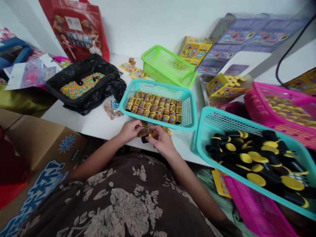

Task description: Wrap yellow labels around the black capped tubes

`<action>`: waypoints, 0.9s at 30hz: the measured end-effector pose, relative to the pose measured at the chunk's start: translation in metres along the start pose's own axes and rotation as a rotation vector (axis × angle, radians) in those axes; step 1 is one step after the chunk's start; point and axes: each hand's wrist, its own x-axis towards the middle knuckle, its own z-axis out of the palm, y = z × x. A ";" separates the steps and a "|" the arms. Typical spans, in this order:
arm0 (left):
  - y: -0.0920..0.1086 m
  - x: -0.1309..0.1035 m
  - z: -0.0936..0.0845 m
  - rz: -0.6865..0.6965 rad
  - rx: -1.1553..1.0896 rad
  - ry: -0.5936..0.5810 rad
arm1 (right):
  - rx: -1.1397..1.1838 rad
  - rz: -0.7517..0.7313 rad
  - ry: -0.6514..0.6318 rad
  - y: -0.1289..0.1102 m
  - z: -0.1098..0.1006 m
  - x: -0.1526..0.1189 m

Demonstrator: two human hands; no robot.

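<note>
At the table's front edge my right hand [161, 140] is closed around a small black canister [144, 139]. My left hand [130, 131] is just left of it, fingertips pinched together; what they hold is too small to make out. Under and between both hands lie shiny yellow-brown labels [144, 129]. Just behind them, a teal basket [191, 126] holds rows of upright canisters [154, 108] wrapped in yellow patterned labels. To the right, a larger teal basket [204, 131] holds a loose heap of black canisters with yellow lids [245, 158].
A black-lined container [91, 102] of colourful beads stands at the left, beside a crumpled cloth [112, 110]. Behind are a green basket [170, 77] and a red bag [81, 33]. A pink basket [271, 126] and stacked boxes [249, 31] stand at the right.
</note>
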 end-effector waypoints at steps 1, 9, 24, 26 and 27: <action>-0.001 0.000 -0.002 0.002 0.035 0.011 | 0.003 0.003 -0.015 0.001 0.001 0.000; 0.005 -0.008 -0.019 -0.048 0.043 0.122 | 0.032 0.100 -0.096 -0.003 0.002 0.001; 0.030 -0.029 -0.017 -0.193 -0.416 -0.088 | 0.384 0.186 -0.063 -0.012 0.000 -0.007; 0.030 -0.030 -0.017 -0.168 -0.385 -0.072 | 0.388 0.172 -0.065 -0.012 -0.001 -0.008; 0.030 -0.030 -0.017 -0.163 -0.384 -0.068 | 0.390 0.155 -0.059 -0.012 -0.002 -0.009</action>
